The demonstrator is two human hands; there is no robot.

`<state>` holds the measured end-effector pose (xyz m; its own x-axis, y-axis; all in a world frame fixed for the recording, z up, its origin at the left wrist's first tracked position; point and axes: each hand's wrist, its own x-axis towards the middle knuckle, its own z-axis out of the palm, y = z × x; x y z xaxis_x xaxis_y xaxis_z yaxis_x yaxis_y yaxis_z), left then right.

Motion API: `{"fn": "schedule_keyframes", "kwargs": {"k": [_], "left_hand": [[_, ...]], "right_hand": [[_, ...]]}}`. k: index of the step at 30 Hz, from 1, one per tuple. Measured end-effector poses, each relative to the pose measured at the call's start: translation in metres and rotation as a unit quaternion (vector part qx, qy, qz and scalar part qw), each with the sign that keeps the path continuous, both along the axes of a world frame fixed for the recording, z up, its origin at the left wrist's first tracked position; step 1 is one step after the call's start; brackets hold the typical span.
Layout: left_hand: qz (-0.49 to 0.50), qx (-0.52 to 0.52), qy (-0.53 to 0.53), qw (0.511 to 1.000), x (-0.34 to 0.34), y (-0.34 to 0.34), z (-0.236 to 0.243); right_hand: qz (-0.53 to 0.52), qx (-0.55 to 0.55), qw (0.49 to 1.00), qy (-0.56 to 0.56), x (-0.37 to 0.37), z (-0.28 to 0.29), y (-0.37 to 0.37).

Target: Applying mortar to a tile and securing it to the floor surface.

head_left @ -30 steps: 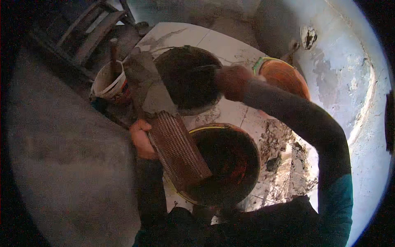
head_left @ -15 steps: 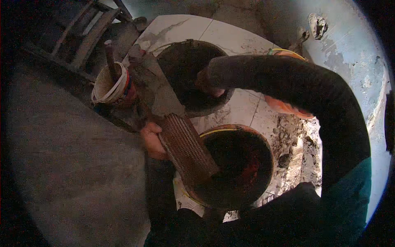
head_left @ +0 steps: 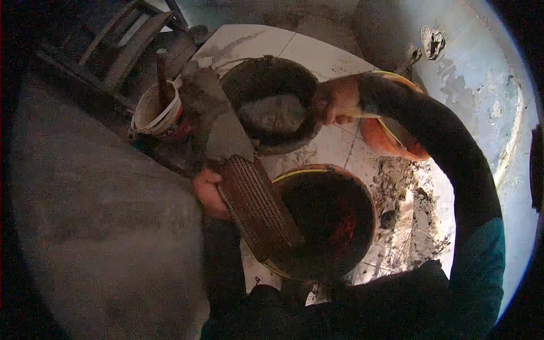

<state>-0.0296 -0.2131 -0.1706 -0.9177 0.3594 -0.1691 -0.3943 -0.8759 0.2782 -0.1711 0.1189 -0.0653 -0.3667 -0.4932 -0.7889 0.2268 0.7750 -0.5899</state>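
Hands are busy: a ribbed tile is held by the left hand, a tool in the mortar bucket by the right hand. Tilted, its wet mortar could be spilled.

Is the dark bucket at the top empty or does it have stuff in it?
Not empty. The dark bucket holds a grey mound of wet mortar inside.
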Motion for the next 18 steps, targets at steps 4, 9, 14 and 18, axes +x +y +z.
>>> {"fn": "schedule_keyframes", "kwargs": {"k": [4,9,14,18], "left_hand": [[-0.013,-0.089,0.017,0.996,0.001,-0.002,0.008],[0.04,0.089,0.357,0.929,-0.006,0.041,0.032],[0.154,-0.169,-0.001,0.974,0.02,0.091,0.069],[0.18,-0.303,0.045,0.935,0.012,0.092,0.068]], "right_hand": [[-0.12,-0.01,0.953,0.279,0.061,0.027,0.035],[-0.016,-0.086,0.881,0.464,0.158,0.018,0.042],[-0.027,0.001,0.841,0.54,0.219,-0.04,0.028],[0.059,0.002,0.728,0.683,0.226,-0.062,0.064]]}}
